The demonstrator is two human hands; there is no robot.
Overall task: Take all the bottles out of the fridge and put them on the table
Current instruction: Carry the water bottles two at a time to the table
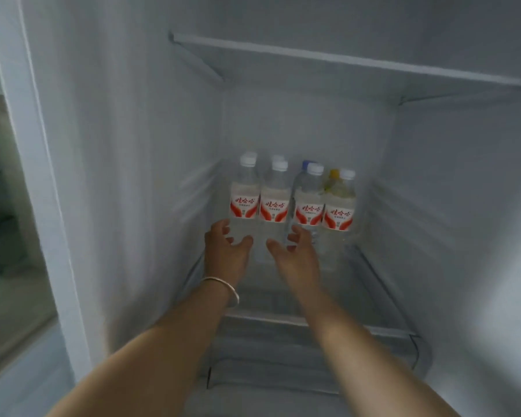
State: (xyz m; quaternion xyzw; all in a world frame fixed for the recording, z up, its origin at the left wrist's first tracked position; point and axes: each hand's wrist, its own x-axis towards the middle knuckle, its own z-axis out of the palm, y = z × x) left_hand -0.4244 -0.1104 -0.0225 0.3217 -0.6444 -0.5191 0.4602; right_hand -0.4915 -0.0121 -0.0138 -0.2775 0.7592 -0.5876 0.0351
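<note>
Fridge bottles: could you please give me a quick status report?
Both hands open, left hand and right hand reaching at the front row of bottles. None gripped yet. More bottles behind. Nothing blocking.

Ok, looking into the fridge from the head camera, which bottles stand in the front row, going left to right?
Four red-labelled, white-capped bottles: leftmost bottle → second bottle → third bottle → rightmost bottle. More bottles stand behind, mostly hidden.

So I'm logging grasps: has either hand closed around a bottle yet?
No, the left hand and right hand are both open with fingers spread, just short of the front row of bottles.
</note>
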